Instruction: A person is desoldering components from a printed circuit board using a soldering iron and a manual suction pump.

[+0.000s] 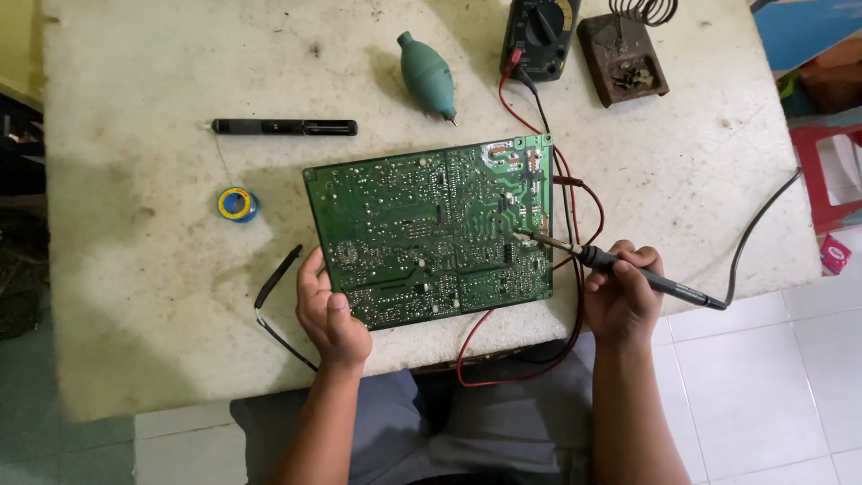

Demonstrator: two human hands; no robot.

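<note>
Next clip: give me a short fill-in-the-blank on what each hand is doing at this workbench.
1. The right hand holds a black-handled soldering ____ with its tip on the green circuit board.
2. The left hand grips the board's ____ edge.
3. The teal rubber blower bulb lies ____ the board, untouched.

Missing words: iron; near-left; beyond

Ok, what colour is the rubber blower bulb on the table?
Teal green, the bulb; the head view shows it clearly.
</note>
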